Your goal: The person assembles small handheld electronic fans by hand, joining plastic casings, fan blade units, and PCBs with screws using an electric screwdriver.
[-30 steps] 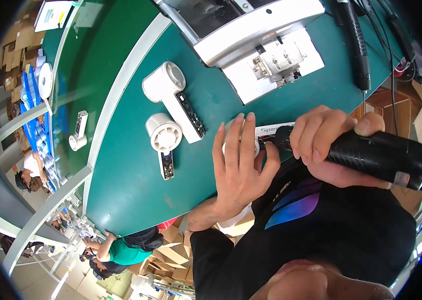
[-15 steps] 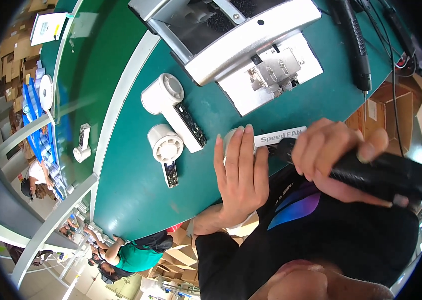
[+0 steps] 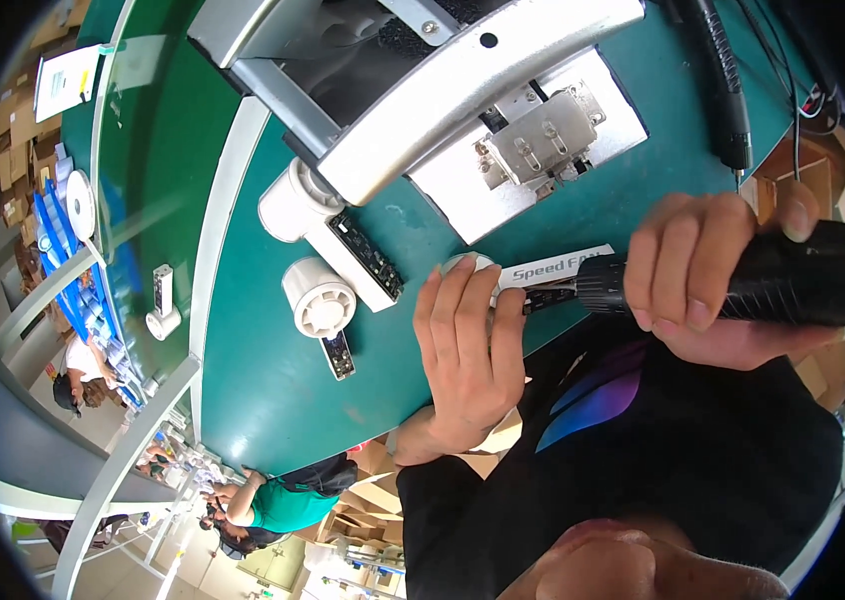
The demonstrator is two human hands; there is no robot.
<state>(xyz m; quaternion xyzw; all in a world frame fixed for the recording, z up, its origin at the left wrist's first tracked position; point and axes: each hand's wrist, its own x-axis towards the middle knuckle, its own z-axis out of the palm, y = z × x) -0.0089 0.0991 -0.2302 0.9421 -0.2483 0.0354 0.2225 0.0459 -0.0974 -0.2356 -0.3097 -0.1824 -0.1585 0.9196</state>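
Observation:
Under my left hand (image 3: pixel 471 360) lies a white handheld fan (image 3: pixel 555 268) with lettering on its handle. My fingers wrap over its round head and hide most of it. An open side of the handle shows a dark circuit board (image 3: pixel 549 299), facing me. My right hand (image 3: pixel 695 275) is closed around a black electric screwdriver (image 3: pixel 818 285), held almost level. Its thin bit points left at the board beside my left fingers; whether it touches a screw I cannot tell. Two more white fans with exposed boards, one longer (image 3: pixel 288 207) and one nearer (image 3: pixel 319 298), lie to the left.
A silver metal frame (image 3: pixel 473 95) and a plate with a metal fixture (image 3: pixel 546 140) stand beyond my hands. A second black electric screwdriver (image 3: pixel 725 95) hangs at the far right, above a cardboard box (image 3: pixel 793 180). Another fan (image 3: pixel 164 312) lies past a pale rail (image 3: pixel 223 210).
My right hand and the screwdriver have shifted right and levelled out, and the bit now shows at the board. My left hand stays on the fan. The whole view has shifted slightly.

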